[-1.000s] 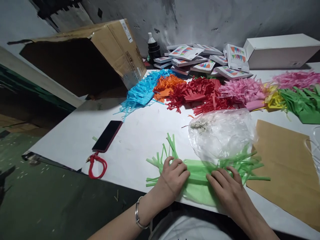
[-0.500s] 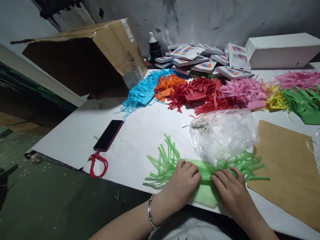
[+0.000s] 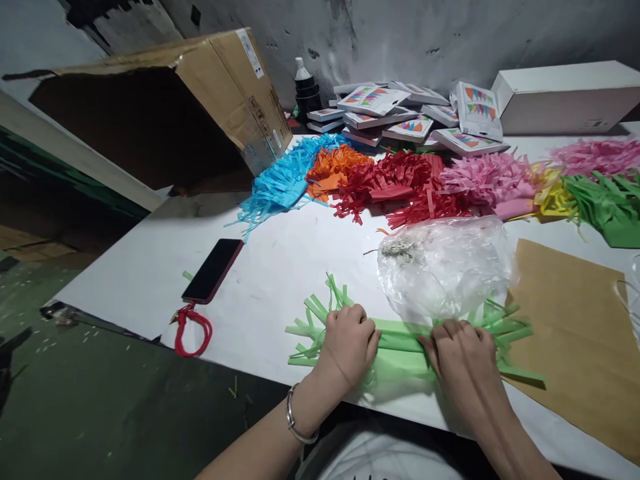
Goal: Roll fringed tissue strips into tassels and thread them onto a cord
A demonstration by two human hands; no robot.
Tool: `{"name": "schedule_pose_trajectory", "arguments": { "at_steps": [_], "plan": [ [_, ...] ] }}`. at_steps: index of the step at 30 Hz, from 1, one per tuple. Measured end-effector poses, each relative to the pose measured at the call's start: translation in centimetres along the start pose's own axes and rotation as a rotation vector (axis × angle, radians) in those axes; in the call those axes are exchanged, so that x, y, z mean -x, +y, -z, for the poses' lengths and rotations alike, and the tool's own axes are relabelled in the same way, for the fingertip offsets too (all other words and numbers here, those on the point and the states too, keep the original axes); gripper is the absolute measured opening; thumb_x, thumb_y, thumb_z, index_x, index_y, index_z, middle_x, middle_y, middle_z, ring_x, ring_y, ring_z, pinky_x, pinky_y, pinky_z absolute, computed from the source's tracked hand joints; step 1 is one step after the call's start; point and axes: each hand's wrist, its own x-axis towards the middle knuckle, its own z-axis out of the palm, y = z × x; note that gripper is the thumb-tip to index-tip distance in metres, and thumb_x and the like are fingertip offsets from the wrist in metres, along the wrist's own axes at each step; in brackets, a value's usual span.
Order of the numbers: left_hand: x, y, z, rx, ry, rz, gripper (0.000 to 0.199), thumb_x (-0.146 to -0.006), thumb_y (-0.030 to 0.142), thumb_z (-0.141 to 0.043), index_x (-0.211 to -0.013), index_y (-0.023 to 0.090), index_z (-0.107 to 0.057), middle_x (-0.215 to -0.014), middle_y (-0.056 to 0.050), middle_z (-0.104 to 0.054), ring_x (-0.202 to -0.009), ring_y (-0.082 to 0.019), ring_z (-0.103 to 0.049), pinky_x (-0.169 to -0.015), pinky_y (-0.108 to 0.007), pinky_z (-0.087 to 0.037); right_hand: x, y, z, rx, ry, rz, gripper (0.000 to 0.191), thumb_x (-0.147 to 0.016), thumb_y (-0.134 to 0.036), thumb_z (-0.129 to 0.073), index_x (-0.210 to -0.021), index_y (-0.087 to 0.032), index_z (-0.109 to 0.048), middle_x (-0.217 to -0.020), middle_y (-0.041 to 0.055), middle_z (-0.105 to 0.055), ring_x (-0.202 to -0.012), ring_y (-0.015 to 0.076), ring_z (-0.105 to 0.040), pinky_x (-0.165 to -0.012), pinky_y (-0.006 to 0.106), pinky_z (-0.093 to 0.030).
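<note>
Toward five o'clock, the left hand and right hand curl over the light-green fringed paper, covering whether they pinch it, I cannot tell, while the dark-green bundle at three o'clock is cut off.

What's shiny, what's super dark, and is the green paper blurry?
In the head view, the plastic bag has white glints; that same view shows the cardboard box very dark inside and the floor dim; head view too, the green paper looks fairly sharp.

Paper lay partly hidden
Left hand and right hand covered parts; the right edge cut dark-green tassels; carton print was illegible.
</note>
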Motion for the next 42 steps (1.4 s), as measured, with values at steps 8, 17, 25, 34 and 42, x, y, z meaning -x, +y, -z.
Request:
{"name": "schedule_pose_trajectory", "arguments": {
  "at_steps": [8,17,25,34,42],
  "plan": [
    [0.0,-0.3,0.5,0.004,0.003,-0.034,0.011,-0.091,0.025,-0.069,-0.083,0.018,-0.065,-0.093,-0.007,-0.063,-0.087,-0.026,-0.057,-0.080,-0.045,-0.044,0.7,-0.1,-0.6,-0.207,0.057,0.317,0.028,-0.100,-0.008,-0.042,-0.093,-0.017,-0.068,-0.088,0.0056,-0.070,-0.095,0.0208,-0.061,-0.104,0.044,-0.033],
    [1.0,0.3,-0.2,0.121,0.208,-0.372,0.018,-0.100,0.012,-0.052,-0.090,0.020,-0.064,-0.093,-0.002,-0.070,-0.099,-0.021,-0.057,-0.108,-0.049,-0.030,0.5,-1.3,-0.8,-0.238,0.079,0.291,0.023,-0.102,-0.015,-0.045,-0.097,-0.018,-0.067,-0.089,0.0056,-0.071,-0.093,0.0196,-0.060,-0.101,0.043,-0.032],
    [1.5,-0.7,-0.1,0.060,0.129,-0.402,0.020,-0.102,0.020,-0.055,-0.083,0.019,-0.062,-0.079,0.000,-0.066,-0.085,-0.019,-0.057,-0.098,-0.045,-0.034,2.8,0.5,-0.1,-0.244,0.087,0.300,0.033,-0.100,-0.007,-0.040,-0.104,-0.019,-0.070,-0.096,0.0048,-0.074,-0.104,0.0217,-0.063,-0.113,0.049,-0.029],
    [1.4,-0.2,0.3,0.040,0.019,-0.205,0.014,-0.098,0.017,-0.055,-0.085,0.018,-0.061,-0.098,-0.006,-0.066,-0.092,-0.025,-0.058,-0.091,-0.047,-0.040,3.0,-0.7,0.0,-0.196,0.093,-0.013,0.023,-0.100,-0.019,-0.052,-0.080,-0.020,-0.063,-0.091,0.0039,-0.072,-0.096,0.0232,-0.065,-0.112,0.054,-0.029],
    [0.7,0.4,-0.2,-0.029,0.071,-0.180,0.010,-0.093,0.015,-0.060,-0.084,0.019,-0.062,-0.096,-0.006,-0.065,-0.089,-0.023,-0.057,-0.093,-0.050,-0.041,2.3,-1.5,0.0,-0.200,0.078,0.170,0.025,-0.101,-0.013,-0.043,-0.098,-0.020,-0.067,-0.097,0.0063,-0.071,-0.099,0.0233,-0.061,-0.105,0.046,-0.033]
  ]
}}
